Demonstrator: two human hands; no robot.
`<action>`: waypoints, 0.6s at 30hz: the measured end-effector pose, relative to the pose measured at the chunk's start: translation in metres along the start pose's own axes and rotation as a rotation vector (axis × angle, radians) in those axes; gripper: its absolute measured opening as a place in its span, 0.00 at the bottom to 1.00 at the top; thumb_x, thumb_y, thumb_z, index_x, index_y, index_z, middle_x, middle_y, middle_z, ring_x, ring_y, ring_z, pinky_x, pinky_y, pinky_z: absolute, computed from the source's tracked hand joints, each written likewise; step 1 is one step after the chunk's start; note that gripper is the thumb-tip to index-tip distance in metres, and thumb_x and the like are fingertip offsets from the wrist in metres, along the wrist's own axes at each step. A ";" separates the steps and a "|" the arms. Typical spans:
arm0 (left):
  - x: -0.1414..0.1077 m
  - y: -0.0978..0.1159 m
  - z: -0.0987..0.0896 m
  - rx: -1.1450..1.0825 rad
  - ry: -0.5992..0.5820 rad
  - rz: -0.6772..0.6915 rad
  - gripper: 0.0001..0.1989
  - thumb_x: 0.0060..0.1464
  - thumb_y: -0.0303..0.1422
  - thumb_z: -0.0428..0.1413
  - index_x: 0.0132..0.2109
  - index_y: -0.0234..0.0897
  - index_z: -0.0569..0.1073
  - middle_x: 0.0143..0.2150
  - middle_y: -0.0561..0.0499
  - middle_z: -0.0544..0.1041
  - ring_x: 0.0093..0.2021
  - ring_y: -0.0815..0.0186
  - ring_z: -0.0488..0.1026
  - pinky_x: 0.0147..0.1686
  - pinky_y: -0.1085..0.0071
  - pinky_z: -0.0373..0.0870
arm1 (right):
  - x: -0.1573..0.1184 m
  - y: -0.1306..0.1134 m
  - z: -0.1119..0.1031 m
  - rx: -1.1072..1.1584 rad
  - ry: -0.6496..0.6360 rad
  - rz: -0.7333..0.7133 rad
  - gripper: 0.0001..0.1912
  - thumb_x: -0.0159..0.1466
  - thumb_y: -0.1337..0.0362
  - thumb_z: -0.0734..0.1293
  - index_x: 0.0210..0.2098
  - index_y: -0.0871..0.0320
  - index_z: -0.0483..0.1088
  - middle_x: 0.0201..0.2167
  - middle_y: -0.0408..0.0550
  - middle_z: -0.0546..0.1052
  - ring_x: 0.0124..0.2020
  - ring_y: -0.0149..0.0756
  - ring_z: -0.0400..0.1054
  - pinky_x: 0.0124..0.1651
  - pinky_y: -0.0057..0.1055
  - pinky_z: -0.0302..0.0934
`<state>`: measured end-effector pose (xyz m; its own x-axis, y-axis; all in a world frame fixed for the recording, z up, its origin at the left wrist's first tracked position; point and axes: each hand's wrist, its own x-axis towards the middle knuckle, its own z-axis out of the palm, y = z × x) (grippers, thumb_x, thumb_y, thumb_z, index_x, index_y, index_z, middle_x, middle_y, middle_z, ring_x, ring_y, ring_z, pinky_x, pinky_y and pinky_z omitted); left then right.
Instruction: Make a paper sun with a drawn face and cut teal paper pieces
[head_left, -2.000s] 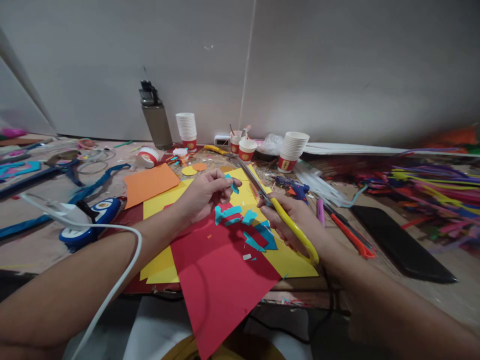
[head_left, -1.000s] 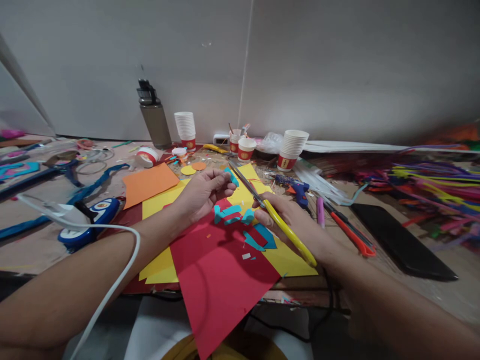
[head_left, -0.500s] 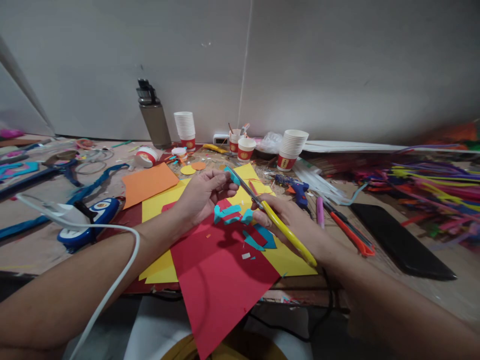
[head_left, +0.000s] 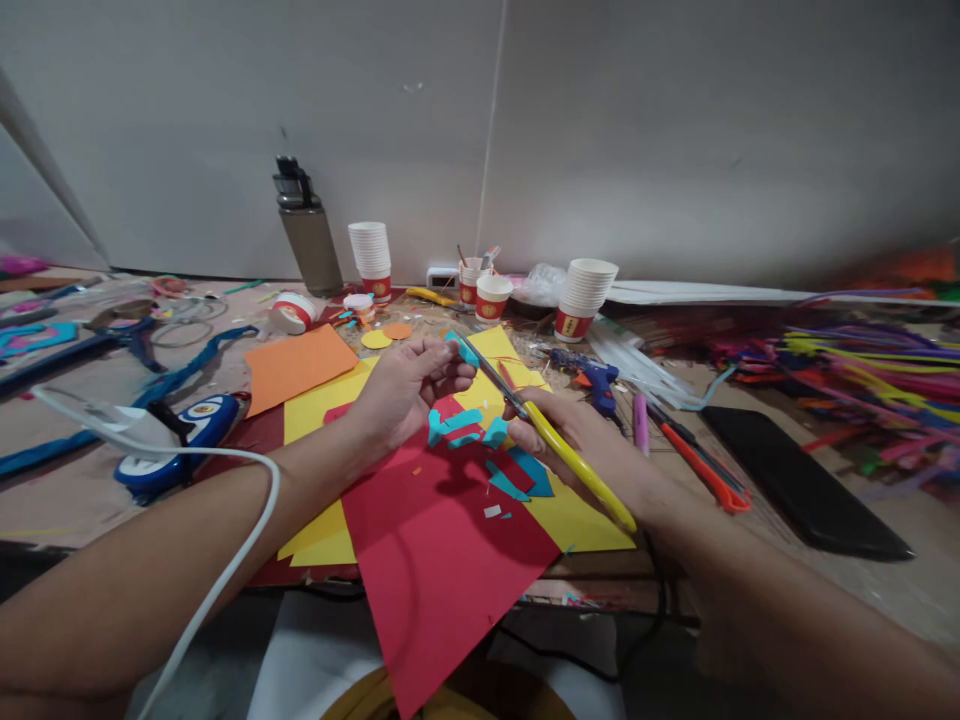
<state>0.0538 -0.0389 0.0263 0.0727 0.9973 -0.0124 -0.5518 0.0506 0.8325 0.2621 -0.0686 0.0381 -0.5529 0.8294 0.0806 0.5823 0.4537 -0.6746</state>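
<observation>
Between the thumb and fingers of my left hand (head_left: 415, 385) is pinched a small turquoise paper piece (head_left: 463, 348). My right hand (head_left: 559, 430) grips yellow-handled scissors (head_left: 574, 462), whose metal blades reach up and left to that piece. Whether the blades are parted there is too small to tell. Under both hands lies a red paper sheet (head_left: 442, 560), over yellow sheets (head_left: 322, 535). Several turquoise offcuts (head_left: 463, 422) are scattered on or just above the red sheet, beside a darker blue paper piece (head_left: 534, 472).
An orange sheet (head_left: 300, 365) lies to the left. Stacked paper cups (head_left: 585, 300) and a bottle (head_left: 309, 245) stand at the back. A blue glue gun (head_left: 600, 385), a black phone-like slab (head_left: 802, 480) and colourful pipe cleaners (head_left: 877, 370) are on the right. A white cable (head_left: 259, 530) crosses my left forearm.
Both hands stay almost where they were. The turquoise piece and the scissors have shifted only very slightly.
</observation>
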 end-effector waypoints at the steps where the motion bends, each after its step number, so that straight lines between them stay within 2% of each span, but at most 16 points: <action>1: 0.000 0.000 0.000 0.000 -0.009 0.006 0.05 0.55 0.23 0.55 0.31 0.29 0.73 0.24 0.50 0.75 0.25 0.72 0.74 0.30 0.78 0.74 | 0.000 0.001 0.000 -0.012 0.003 -0.001 0.20 0.66 0.45 0.57 0.34 0.56 0.63 0.28 0.42 0.66 0.29 0.32 0.58 0.30 0.28 0.52; 18: 0.000 0.001 0.002 0.019 0.020 0.006 0.03 0.53 0.24 0.57 0.31 0.30 0.73 0.24 0.49 0.75 0.26 0.71 0.74 0.30 0.77 0.74 | 0.000 -0.001 -0.001 -0.015 0.003 0.011 0.20 0.66 0.45 0.58 0.33 0.56 0.62 0.28 0.42 0.65 0.29 0.31 0.57 0.31 0.28 0.51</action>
<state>0.0548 -0.0395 0.0279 0.0526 0.9984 -0.0187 -0.5362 0.0440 0.8429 0.2622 -0.0693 0.0398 -0.5449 0.8351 0.0754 0.5971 0.4497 -0.6642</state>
